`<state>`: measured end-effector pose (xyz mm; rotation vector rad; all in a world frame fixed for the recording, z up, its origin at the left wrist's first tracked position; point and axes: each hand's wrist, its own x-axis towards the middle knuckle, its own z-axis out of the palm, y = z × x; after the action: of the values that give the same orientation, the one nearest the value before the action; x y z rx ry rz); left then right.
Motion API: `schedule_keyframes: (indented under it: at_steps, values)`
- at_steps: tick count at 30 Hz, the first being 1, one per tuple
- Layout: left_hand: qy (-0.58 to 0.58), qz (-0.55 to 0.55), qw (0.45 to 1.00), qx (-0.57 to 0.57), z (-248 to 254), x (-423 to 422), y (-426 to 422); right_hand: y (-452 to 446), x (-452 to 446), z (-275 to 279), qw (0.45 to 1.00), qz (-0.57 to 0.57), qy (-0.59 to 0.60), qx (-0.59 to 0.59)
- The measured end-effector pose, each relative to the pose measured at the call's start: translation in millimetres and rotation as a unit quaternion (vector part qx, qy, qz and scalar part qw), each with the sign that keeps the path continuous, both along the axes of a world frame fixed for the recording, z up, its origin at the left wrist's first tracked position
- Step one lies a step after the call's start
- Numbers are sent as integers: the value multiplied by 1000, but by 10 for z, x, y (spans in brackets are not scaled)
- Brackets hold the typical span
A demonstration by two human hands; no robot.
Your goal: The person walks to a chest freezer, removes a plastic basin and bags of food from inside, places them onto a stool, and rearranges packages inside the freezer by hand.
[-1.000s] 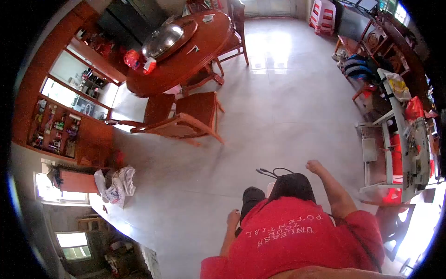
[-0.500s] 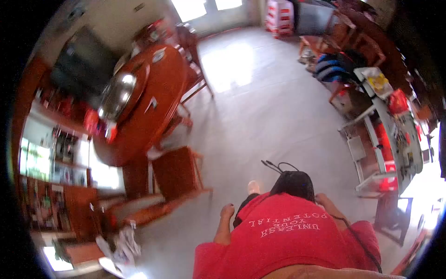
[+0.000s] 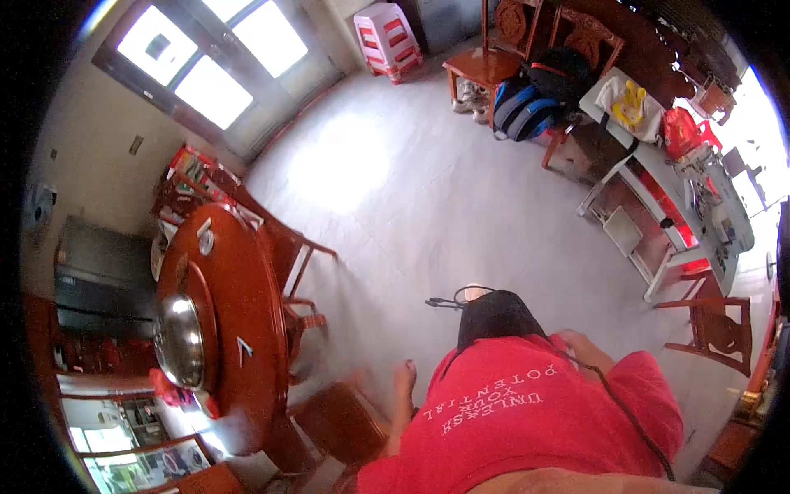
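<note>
My left hand (image 3: 405, 375) hangs at my side, nearest to a wooden chair (image 3: 341, 420); its fingers are too small and turned away to make out. My right hand (image 3: 569, 339) is low beside my red shirt (image 3: 527, 412), close to a black cord (image 3: 609, 387) that runs down over the shirt. Its fingers are mostly hidden. In front of my waist is a black, bag-like item (image 3: 502, 317) with thin black cord ends (image 3: 444, 302) sticking out. One foot (image 3: 476, 292) shows beyond it.
To the left stands a round wooden table (image 3: 255, 321) with a shiny metal dome (image 3: 179, 342). Along the right are a white table (image 3: 708, 206) holding bags, a blue-black backpack (image 3: 527, 107) and a wooden chair (image 3: 724, 329). Stacked stools (image 3: 388, 41) stand near double doors (image 3: 222, 66).
My view has turned right, so the doors and round table have shifted left in the picture. A foot shows farther forward. Both hands stay low at my sides.
</note>
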<state>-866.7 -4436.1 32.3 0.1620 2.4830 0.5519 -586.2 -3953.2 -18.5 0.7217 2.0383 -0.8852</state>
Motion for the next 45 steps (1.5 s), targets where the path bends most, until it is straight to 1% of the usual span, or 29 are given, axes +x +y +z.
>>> schedule_keyframes:
  at_steps: [1,2,4,6,8,10,11,14,16,18,20,21,22,23,24,25,28,30,33,34,36,37,38,39,40,41,42,44,45]
  values:
    - [-4,-9,1000,15,97,-69,179,312,-427,-329,996,65,-60,-3]
    - [-9,-40,998,-39,-93,-175,257,542,-927,-310,995,90,-49,12]
    - [-52,11,999,11,-113,-437,461,931,-1856,-159,979,41,165,109]
    - [-55,14,998,-15,-135,-826,636,1350,-2795,5,971,56,173,154]
    - [-74,48,996,-8,-177,-1017,844,1685,-3654,208,978,32,116,171]
    - [-83,107,990,31,-40,-1494,1096,1830,-4434,842,981,24,105,159]
    - [-152,134,979,10,238,-1788,1323,1897,-4761,819,980,8,139,145]
    - [-116,55,992,-17,-77,-2525,1510,2053,-5591,870,967,-10,238,89]
    - [-126,7,991,-33,-270,-3157,1691,2008,-5897,990,955,8,293,44]
    - [-121,-30,991,-40,-338,-3830,1829,2054,-6020,746,969,36,229,81]
    - [-106,-47,993,-29,-385,-4392,2013,2131,-5895,780,979,90,172,68]
    - [-85,-61,994,-22,-346,-4700,2120,2116,-5794,876,988,47,130,62]
    - [-60,-76,995,-14,-232,-5112,2323,2412,-5280,-650,977,13,183,111]
    - [-37,-91,995,-9,-163,-5499,2495,2445,-5032,-737,973,-15,207,105]
    - [-25,-113,993,-14,-138,-5897,2683,2471,-4825,-1061,975,62,87,195]
    - [-15,-136,990,-21,-111,-6246,2834,2490,-4789,-532,946,264,87,167]
    - [22,-168,986,-7,-27,-7084,3334,2382,-4545,-151,984,113,100,95]
    - [39,-169,985,14,-30,-7636,3717,2415,-4664,-13,985,67,138,75]
    - [28,-167,985,14,-89,-8088,4249,2656,-5082,8,974,13,219,50]
    - [23,-171,985,1,-70,-8188,4380,2786,-5422,-53,979,-46,197,19]
    - [2,-153,988,-16,-108,-8394,4674,3323,-6193,-279,968,13,238,82]
    - [-14,-151,988,-31,-57,-8451,4780,3600,-6597,-344,931,127,294,173]
    - [-82,-150,985,-12,6,-8590,4868,3890,-7142,-467,967,17,224,123]
    - [-73,-150,986,0,222,-8659,4983,4178,-7704,-561,979,-100,155,87]
    - [-51,-161,986,8,179,-8799,5053,4561,-8431,-649,974,55,140,169]
    - [-60,-159,986,2,145,-9008,5123,4865,-8897,-612,965,-67,193,163]
    - [-75,-154,985,-5,47,-9188,5166,5052,-9525,-258,942,-186,236,151]
    - [-73,-114,991,16,31,-9551,5272,5426,-10435,255,922,-193,302,146]
    - [-70,-92,993,31,30,-9740,5365,5608,-10807,306,920,-179,325,126]
